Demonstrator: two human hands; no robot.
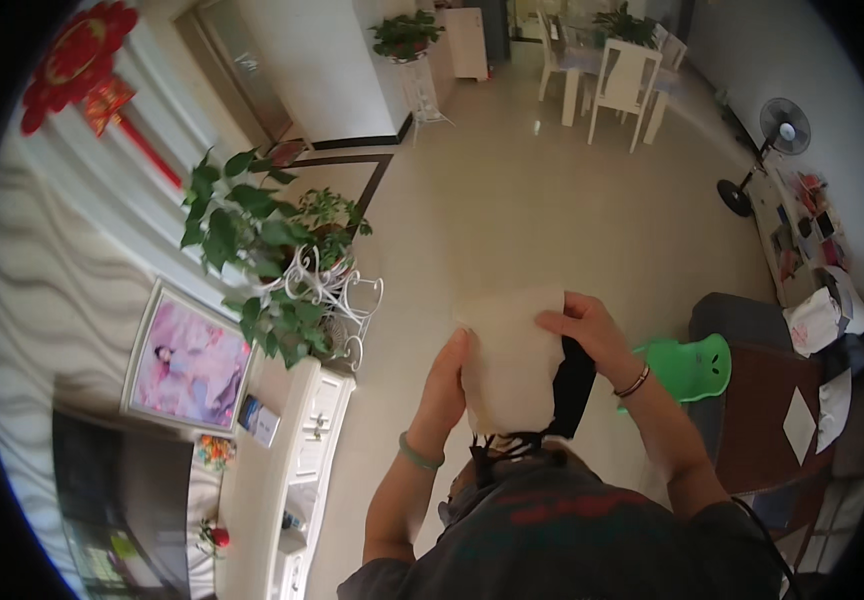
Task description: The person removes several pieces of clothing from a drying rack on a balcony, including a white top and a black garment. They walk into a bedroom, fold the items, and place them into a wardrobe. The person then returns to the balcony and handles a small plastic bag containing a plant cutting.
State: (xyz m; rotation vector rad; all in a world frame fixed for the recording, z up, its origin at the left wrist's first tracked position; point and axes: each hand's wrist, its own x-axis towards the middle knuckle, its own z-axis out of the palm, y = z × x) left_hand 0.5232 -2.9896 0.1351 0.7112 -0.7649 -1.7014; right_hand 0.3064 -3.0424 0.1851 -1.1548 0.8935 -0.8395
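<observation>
A pale cream, limp, roughly rectangular piece (512, 365), cloth or paper I cannot tell, is held up in front of my chest. My left hand (444, 378) grips its left edge with the thumb upright along the side; the other fingers are mostly hidden. Near the top right corner, my right hand (589, 332) pinches it, thumb on the near face and fingers at the edge. A green bangle (422, 455) circles my left wrist, a thin bracelet (634, 382) my right. Dark cords hang from my shirt (592, 510) just below the piece.
Left stands a white cabinet (297, 440) with a framed picture (192, 357). Potted plants (252, 225) rest on a white metal stand (337, 290). Right are a green plastic stool (687, 368), a brown-topped table (762, 420) and a fan (784, 127). White dining chairs (622, 80) stand far back.
</observation>
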